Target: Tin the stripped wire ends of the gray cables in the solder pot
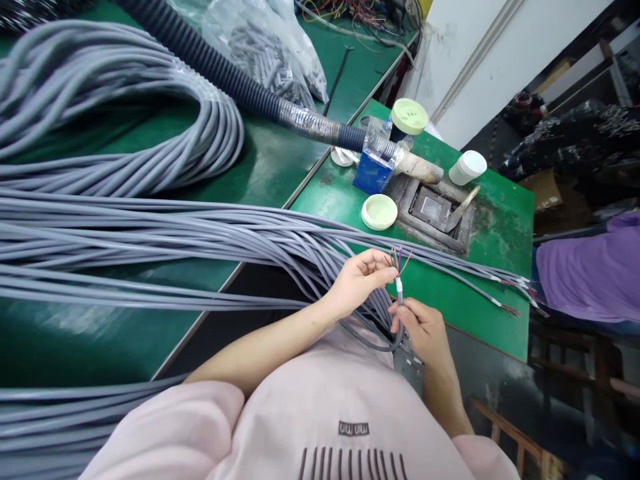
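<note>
Upright in front of my body stands the end of a grey cable [401, 297], with a white band near its tip. Thin coloured wires [400, 257] fan out of that end. My left hand [373, 270] pinches at the wires, its fingers closed around their base. Lower down, my right hand [420, 323] grips the grey jacket between thumb and fingers. Below my right hand the cable bends back toward a bundle of grey cables [260, 233] that runs across from the left. Several finished-looking ends [510, 310] with bared wires lie at the green table's right edge.
A solder pot [435, 210] with a scraper [463, 210] sits in the green table [500, 200]. Around it are a shallow tub [379, 212], a white cup [467, 167] and a blue box [373, 172] under a black hose [240, 87]. A person in purple [590, 267] is at right.
</note>
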Demonstrator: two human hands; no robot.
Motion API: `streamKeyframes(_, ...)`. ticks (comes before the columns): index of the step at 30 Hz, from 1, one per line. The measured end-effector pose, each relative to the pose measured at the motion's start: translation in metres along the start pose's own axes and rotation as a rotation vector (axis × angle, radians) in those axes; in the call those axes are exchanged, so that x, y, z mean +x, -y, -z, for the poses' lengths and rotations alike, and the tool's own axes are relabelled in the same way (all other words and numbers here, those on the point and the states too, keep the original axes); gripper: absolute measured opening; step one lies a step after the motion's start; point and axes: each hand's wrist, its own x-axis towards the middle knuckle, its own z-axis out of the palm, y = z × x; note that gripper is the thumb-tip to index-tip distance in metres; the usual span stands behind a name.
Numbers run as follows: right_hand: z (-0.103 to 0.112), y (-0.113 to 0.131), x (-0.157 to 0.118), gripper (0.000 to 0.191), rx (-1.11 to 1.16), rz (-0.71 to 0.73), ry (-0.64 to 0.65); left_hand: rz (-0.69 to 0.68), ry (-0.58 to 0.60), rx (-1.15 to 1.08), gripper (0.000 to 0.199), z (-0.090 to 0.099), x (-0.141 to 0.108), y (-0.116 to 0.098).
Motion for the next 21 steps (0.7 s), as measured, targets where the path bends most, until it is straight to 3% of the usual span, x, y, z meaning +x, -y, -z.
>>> streamKeyframes(4,0.000,0.001,0.000,0.029,0.010,-0.009,-0.004,-0.052,-0.051,-0.001,0.031,-0.001,0.001,-0.002)
streamKeyframes(9,-0.002,-0.003,0.002,0.018,0.135,-0.035,-0.046,-0.014,-0.039,-0.026,0.029,0.000,0.002,0.001)
streamKeyframes(14,-0.009,0.003,0.020,0.041,0.317,0.002,-0.259,0.054,0.004,-0.098,0.029,-0.005,0.000,0.007)
streamKeyframes(17,-0.012,0.011,0.031,0.032,0.226,0.037,-0.392,0.083,0.013,-0.152,0.030,-0.011,-0.003,0.009)
streamKeyframes(21,-0.014,0.015,0.039,0.022,0.162,0.142,-0.478,0.069,0.013,-0.241,0.029,-0.017,-0.005,0.010)
